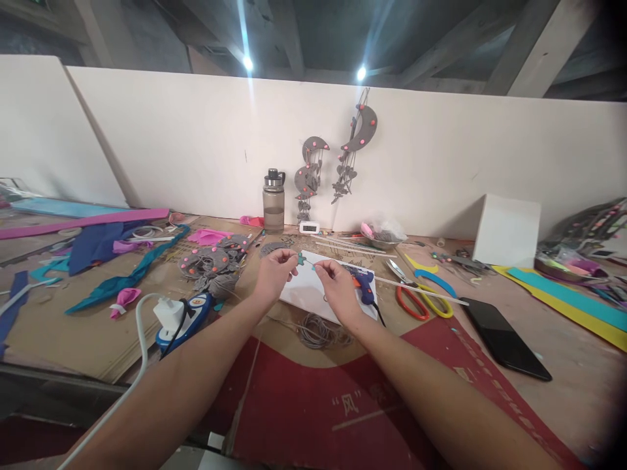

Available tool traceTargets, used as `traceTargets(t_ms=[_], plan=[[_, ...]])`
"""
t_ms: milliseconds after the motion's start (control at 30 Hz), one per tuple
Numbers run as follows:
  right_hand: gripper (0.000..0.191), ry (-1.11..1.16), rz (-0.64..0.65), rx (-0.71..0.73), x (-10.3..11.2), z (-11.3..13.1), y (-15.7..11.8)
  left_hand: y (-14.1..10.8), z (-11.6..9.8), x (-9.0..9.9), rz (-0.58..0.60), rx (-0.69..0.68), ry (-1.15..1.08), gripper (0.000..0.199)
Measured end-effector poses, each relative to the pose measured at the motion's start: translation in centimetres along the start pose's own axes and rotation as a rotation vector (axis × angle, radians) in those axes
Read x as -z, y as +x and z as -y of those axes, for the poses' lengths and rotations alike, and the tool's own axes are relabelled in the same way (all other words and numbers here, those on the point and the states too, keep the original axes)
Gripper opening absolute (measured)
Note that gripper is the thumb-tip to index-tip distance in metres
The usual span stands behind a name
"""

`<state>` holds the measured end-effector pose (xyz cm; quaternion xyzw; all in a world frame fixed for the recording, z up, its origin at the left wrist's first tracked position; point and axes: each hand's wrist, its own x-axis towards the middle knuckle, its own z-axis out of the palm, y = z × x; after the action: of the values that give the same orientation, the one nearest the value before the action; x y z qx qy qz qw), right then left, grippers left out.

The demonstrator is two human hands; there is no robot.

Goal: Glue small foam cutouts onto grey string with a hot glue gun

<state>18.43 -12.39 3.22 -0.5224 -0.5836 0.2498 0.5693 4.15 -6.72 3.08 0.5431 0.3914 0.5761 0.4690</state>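
My left hand (275, 274) pinches a small dark-green star- or flower-shaped piece (302, 259) between thumb and finger. Facing it, my right hand (336, 286) is closed in a pinch, with a tiny teal bit (313, 267) at its fingertips; what it grips is too small to make out. Both hands are above a white board (306, 294). A blue and orange hot glue gun (363, 287) lies on the board's right side, just beyond my right hand. Below the board is a coil of grey cord (315, 331).
Red and yellow scissors (414, 297) and a black phone (504, 339) lie right. A blue power strip (198, 313) with a white cable sits beside my left forearm. Behind stand a water bottle (273, 202) and hanging grey moon ornaments (362, 130). Felt scraps (100, 245) cover the left.
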Motion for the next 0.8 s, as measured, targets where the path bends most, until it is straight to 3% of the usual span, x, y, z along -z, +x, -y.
traceTargets(t_ms=[200, 367, 500, 667, 800], plan=[[0.028, -0.05, 0.118, -0.001, 0.6, 1.7, 0.1, 1.4, 0.3, 1.2, -0.058, 0.009, -0.132, 0.018], [0.026, -0.078, 0.271, -0.034, 1.4, 4.4, -0.5, 1.6, -0.2, 1.5, -0.145, 0.037, -0.145, 0.02], [0.024, -0.14, 0.316, -0.017, 2.7, 6.8, -1.9, 2.1, 0.3, 2.0, -0.218, 0.023, -0.213, 0.021], [0.019, -0.338, 0.361, 0.198, 4.3, 8.1, -5.1, 2.7, 1.9, 2.5, -0.211, 0.039, -0.2, 0.021], [0.018, -0.467, 0.501, 0.333, 4.7, 7.9, -8.0, 3.1, 2.6, 2.7, -0.26, 0.069, -0.187, 0.022]])
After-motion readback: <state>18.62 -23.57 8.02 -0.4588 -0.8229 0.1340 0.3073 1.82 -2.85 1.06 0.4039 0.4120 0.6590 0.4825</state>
